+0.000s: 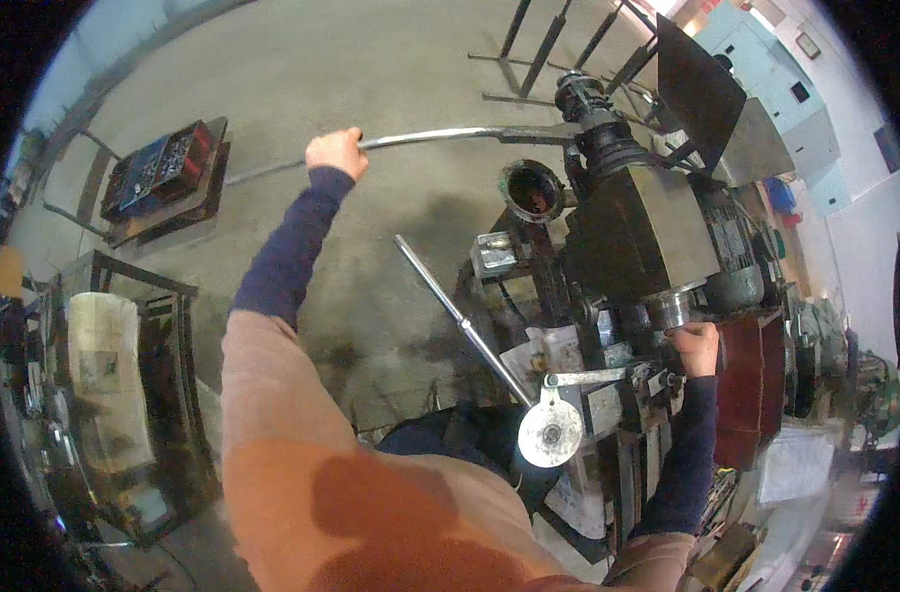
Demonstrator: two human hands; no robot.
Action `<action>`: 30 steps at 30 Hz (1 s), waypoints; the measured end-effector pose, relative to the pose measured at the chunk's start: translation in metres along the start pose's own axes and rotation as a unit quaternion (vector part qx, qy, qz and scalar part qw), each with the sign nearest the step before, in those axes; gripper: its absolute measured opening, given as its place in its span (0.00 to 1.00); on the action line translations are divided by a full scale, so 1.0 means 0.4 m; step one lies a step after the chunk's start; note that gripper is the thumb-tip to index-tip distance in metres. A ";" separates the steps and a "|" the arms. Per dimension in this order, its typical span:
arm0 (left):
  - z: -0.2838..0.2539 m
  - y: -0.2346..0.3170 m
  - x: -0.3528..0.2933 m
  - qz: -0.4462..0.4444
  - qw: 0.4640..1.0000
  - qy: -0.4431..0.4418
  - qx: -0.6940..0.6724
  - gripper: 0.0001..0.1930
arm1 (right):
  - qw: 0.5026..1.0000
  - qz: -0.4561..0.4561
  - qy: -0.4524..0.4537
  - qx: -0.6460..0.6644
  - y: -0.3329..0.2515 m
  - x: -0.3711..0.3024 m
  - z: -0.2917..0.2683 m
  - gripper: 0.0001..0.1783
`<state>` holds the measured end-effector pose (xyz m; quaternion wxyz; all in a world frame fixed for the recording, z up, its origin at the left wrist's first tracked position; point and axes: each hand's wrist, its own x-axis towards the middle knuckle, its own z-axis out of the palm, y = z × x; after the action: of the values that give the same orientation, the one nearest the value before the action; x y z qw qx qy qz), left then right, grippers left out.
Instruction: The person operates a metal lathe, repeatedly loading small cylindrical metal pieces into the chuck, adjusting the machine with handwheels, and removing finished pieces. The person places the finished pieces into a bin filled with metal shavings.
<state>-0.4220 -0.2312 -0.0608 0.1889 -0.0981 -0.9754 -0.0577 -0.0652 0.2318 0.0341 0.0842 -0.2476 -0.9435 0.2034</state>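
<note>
Nearest you, your right hand [699, 347] is closed as a fist against the front of the dark machine [639, 242], just under its shiny steel chuck [672, 306]. What that grip is wrapped on is hidden by the fingers, so you cannot tell from here whether it is a knob or a lever. Just left of it a round metal disc [549, 431] hangs off a short arm, and a bright straight rod [457, 316] slants up and away from it toward the floor.

Farther out, your left hand [337, 151] is at full reach, its grip clamped round the long steel bar [440, 135]. The bar runs from that hand across to the machine's upper head [598, 116], with its free end trailing past your fist toward the left.

It looks as though you are midway through working the bar at the head, steadying it with one hand and the machine with the other. Whatever you do next, the bar needs a firm hold so far from its held end, and your right fingers need to stay clear of the chuck.

Beneath it all is a stained concrete floor [302, 59]. A low rack of parts [164, 168] sits off to the far left, a metal frame [124, 375] stands at your near left, and pale cabinets [765, 59] line the far right wall.
</note>
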 end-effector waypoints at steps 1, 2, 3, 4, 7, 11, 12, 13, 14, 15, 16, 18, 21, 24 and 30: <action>-0.010 0.000 -0.041 0.033 0.998 0.053 -0.009 0.07 | 1.000 -0.002 0.003 -0.010 0.011 0.003 0.003 0.12; -0.017 -0.002 -0.052 0.037 0.998 0.031 -0.028 0.09 | 1.000 -0.003 0.006 -0.020 0.023 0.005 0.004 0.12; -0.029 -0.006 -0.059 0.042 0.998 0.012 -0.046 0.11 | 1.000 -0.004 0.010 -0.028 0.027 0.005 0.007 0.11; -0.037 -0.006 -0.063 0.048 0.997 -0.008 -0.064 0.13 | 1.000 -0.006 0.004 -0.024 0.028 0.003 0.009 0.11; -0.024 0.050 -0.021 0.044 0.993 -0.005 -0.108 0.08 | 1.000 -0.014 0.002 -0.006 0.041 -0.006 0.004 0.12; -0.119 0.279 -0.101 0.255 0.885 -0.003 -0.390 0.17 | 0.988 -0.096 0.113 0.034 0.068 -0.095 -0.045 0.16; -0.047 0.336 -0.112 0.219 0.845 0.015 -0.488 0.13 | 0.982 -0.099 0.160 0.020 0.071 -0.124 -0.059 0.16; 0.033 0.362 -0.111 0.188 0.921 -0.048 -0.339 0.15 | 0.982 -0.061 0.159 0.083 0.057 -0.162 -0.085 0.16; 0.209 0.340 -0.086 0.252 0.891 -0.157 -0.344 0.16 | 0.980 -0.066 0.170 0.078 0.052 -0.204 -0.112 0.17; 0.260 0.393 -0.100 0.284 0.897 -0.224 -0.256 0.19 | 0.979 -0.056 0.186 0.065 0.064 -0.259 -0.140 0.17; 0.378 0.402 -0.101 0.277 0.907 -0.270 -0.164 0.19 | 0.976 -0.058 0.201 0.067 0.075 -0.310 -0.161 0.17; 0.494 0.484 -0.129 0.295 0.896 -0.298 -0.145 0.21 | 0.974 -0.020 0.222 0.034 0.113 -0.444 -0.199 0.19; 0.522 0.561 -0.170 0.313 0.889 -0.328 -0.065 0.16 | 0.965 0.080 0.245 0.043 0.178 -0.653 -0.199 0.20; 0.463 0.621 -0.145 0.403 0.859 -0.312 0.051 0.11 | 0.939 0.202 0.270 0.064 0.263 -0.881 -0.148 0.20; 0.461 0.554 -0.104 0.441 0.846 -0.285 0.089 0.13 | 0.871 0.379 0.299 0.091 0.349 -1.130 -0.134 0.16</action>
<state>-0.4028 0.0052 -0.2297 -0.0842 -0.5124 -0.8415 0.1494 0.3993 0.1345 -0.0030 0.3010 -0.6265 -0.6843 0.2204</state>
